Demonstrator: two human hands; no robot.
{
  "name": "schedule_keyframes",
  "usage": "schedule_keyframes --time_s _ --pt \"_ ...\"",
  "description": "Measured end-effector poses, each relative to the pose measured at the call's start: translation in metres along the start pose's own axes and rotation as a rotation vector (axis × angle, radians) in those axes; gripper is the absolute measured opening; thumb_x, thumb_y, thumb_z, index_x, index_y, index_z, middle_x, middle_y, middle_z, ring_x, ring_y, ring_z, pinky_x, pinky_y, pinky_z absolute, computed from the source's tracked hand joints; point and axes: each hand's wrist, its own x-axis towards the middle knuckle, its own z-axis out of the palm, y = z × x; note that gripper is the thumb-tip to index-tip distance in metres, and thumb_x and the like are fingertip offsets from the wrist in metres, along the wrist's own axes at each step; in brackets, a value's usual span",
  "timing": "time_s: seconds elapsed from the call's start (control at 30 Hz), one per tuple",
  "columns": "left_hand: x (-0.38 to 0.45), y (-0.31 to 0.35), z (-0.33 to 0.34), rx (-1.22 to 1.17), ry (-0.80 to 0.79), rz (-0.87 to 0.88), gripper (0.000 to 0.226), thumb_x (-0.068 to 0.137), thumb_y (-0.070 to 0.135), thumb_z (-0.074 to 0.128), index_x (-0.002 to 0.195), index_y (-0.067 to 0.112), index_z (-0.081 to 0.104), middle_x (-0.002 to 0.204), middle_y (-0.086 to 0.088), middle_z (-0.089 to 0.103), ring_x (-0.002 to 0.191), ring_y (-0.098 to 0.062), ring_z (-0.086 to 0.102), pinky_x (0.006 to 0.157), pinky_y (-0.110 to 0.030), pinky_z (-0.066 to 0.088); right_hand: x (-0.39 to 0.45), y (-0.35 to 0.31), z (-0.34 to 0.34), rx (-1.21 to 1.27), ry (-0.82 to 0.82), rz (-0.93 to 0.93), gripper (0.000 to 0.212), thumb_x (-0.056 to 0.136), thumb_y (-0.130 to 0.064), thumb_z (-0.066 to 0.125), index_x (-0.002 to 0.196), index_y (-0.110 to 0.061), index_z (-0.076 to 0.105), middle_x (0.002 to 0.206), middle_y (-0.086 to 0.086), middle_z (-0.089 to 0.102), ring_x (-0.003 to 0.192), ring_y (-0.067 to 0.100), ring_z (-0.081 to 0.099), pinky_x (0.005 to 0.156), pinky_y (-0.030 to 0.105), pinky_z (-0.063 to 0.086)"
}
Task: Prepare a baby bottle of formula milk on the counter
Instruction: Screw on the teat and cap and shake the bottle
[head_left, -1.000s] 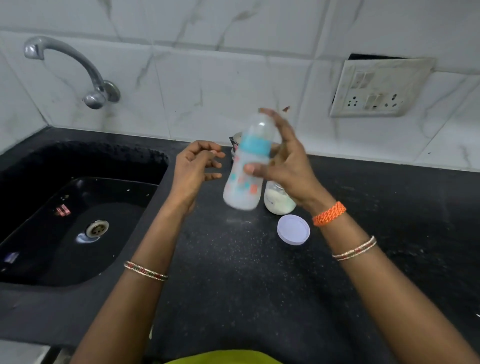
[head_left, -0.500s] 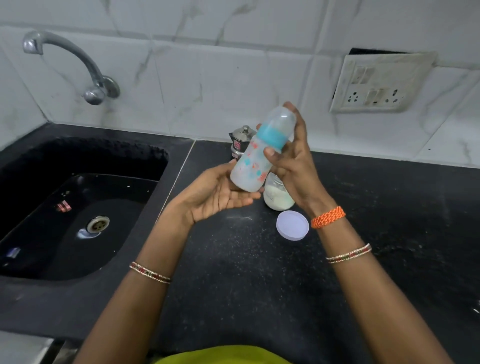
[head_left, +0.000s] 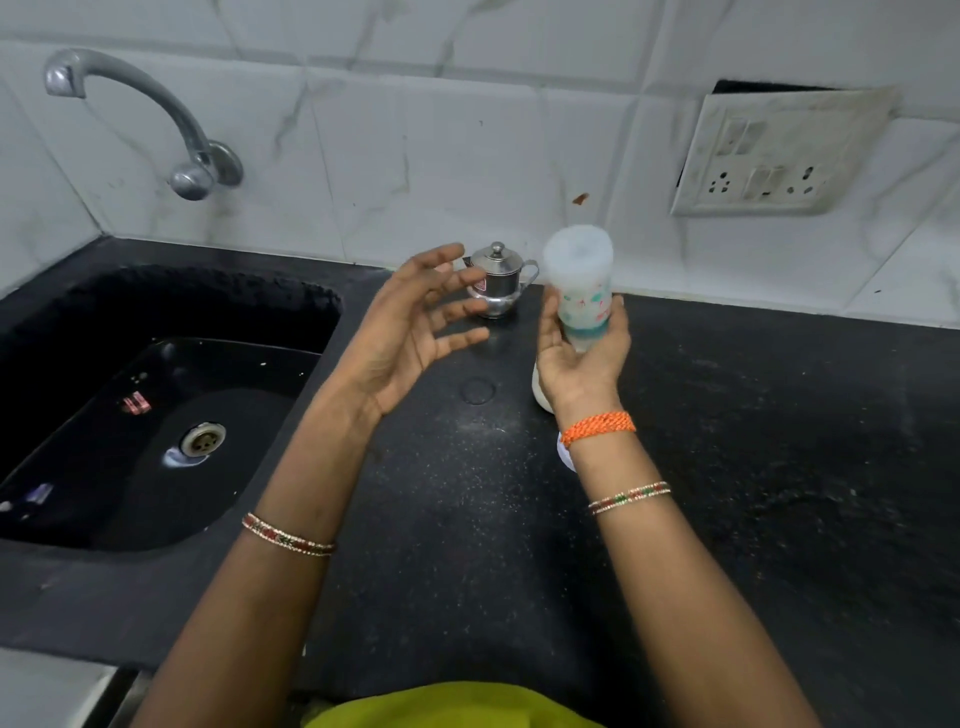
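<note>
Bottle (head_left: 581, 288) of milky white formula is held upside down above the bench (head_left: 753, 467), its flat base turned up and its blue collar down in the palm. It is gripped by the right hand (head_left: 579, 358), whose fingers (head_left: 618, 325) and thumb are curled round the lower part of the bottle near the collar; the palm is turned toward the camera and the wrist is raised clear of the bench. The bottle's outline is blurred. The left hand (head_left: 410, 332) is held beside it, apart from the bottle, palm turned toward it, fingers spread and slightly bent, with nothing held.

An orange thread band and thin bangles are worn on the right wrist, and a bangle on the left forearm. Partly hidden behind the right hand and wrist, a small glass jar (head_left: 540, 392) of white powder is seen on the bench, and a sliver of a white lid (head_left: 566, 457) just below the wrist. A small lidded steel pot (head_left: 498, 283) stands near the tiled wall, between the two hands. A black sink (head_left: 156, 415) lies to the left under a wall tap (head_left: 150, 114); a socket panel (head_left: 774, 156) is fixed on the wall to the right.
</note>
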Motion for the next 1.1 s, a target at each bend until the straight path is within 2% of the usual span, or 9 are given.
schedule_keyframes --time_s 0.13,0.27,0.37,0.47,0.6,0.67,0.8,0.97,1.1 --pt "0.004 0.001 -0.014 0.041 0.133 -0.034 0.018 0.092 0.018 0.049 0.104 0.02 0.063 0.096 0.003 0.072 0.084 -0.015 0.067 0.069 -0.032 0.058 -0.006 -0.007 0.016 -0.327 -0.254 0.059 0.042 0.095 -0.03 0.049 0.132 -0.011 0.045 0.124 0.02 0.052 0.091 0.03 0.061 0.06 0.034 0.058" --pt "0.002 -0.012 -0.024 0.1 0.184 -0.124 0.018 0.092 0.021 0.048 0.096 0.019 0.066 0.096 0.0 0.069 0.083 -0.014 0.067 0.066 -0.03 0.058 -0.014 -0.025 0.041 -1.017 -0.624 -0.254 0.039 0.086 -0.018 0.065 0.121 -0.027 0.051 0.107 0.011 0.057 0.095 0.034 0.065 0.059 0.038 0.057" --pt "-0.002 -0.017 -0.031 0.099 0.206 -0.174 0.02 0.092 0.021 0.048 0.102 0.02 0.065 0.097 0.003 0.07 0.081 -0.012 0.067 0.065 -0.029 0.057 -0.009 -0.041 0.052 -0.755 -0.391 -0.468 0.043 0.088 -0.015 0.062 0.128 -0.018 0.045 0.111 0.009 0.057 0.095 0.031 0.062 0.062 0.04 0.057" --pt "-0.002 -0.017 -0.033 0.092 0.232 -0.167 0.02 0.092 0.021 0.047 0.101 0.021 0.064 0.098 0.003 0.07 0.082 -0.012 0.066 0.066 -0.028 0.057 0.001 -0.052 0.046 -0.208 -0.201 -0.316 0.047 0.096 -0.024 0.05 0.137 -0.008 0.036 0.134 0.023 0.046 0.098 0.036 0.058 0.06 0.039 0.059" --pt "0.004 -0.014 -0.025 0.117 0.2 -0.162 0.02 0.091 0.021 0.048 0.102 0.018 0.065 0.094 0.003 0.071 0.081 -0.013 0.065 0.064 -0.028 0.056 -0.002 -0.049 0.03 -0.645 -0.426 -0.1 0.03 0.094 -0.024 0.048 0.123 -0.017 0.045 0.097 0.01 0.058 0.08 0.026 0.063 0.051 0.033 0.056" --pt "0.008 -0.013 -0.02 0.123 0.18 -0.161 0.02 0.091 0.021 0.048 0.103 0.018 0.065 0.091 0.004 0.072 0.082 -0.013 0.066 0.066 -0.029 0.056 -0.004 -0.048 0.022 -0.815 -0.538 -0.125 0.029 0.092 -0.022 0.051 0.121 -0.024 0.051 0.097 0.003 0.061 0.08 0.02 0.068 0.05 0.032 0.055" --pt "0.007 -0.012 -0.018 0.108 0.149 -0.159 0.022 0.092 0.021 0.047 0.104 0.018 0.065 0.094 0.003 0.073 0.08 -0.012 0.067 0.065 -0.029 0.056 0.004 -0.05 0.022 -0.515 -0.288 -0.283 0.021 0.094 -0.025 0.051 0.113 -0.019 0.043 0.108 0.011 0.057 0.087 0.027 0.065 0.055 0.036 0.056" --pt "0.009 -0.014 -0.015 0.107 0.137 -0.184 0.021 0.092 0.021 0.047 0.103 0.017 0.064 0.09 0.004 0.072 0.08 -0.013 0.066 0.067 -0.028 0.057 0.004 -0.052 0.022 -1.072 -0.567 -0.284 0.038 0.08 -0.022 0.067 0.116 -0.029 0.056 0.093 -0.003 0.062 0.075 0.019 0.068 0.047 0.032 0.055" --pt "0.006 -0.015 -0.015 0.109 0.13 -0.183 0.023 0.092 0.023 0.047 0.104 0.017 0.065 0.095 0.002 0.073 0.08 -0.012 0.068 0.066 -0.029 0.057 0.007 -0.043 0.025 -0.658 -0.296 -0.437 0.039 0.087 -0.022 0.061 0.121 -0.021 0.043 0.105 0.005 0.058 0.088 0.026 0.066 0.058 0.041 0.057"
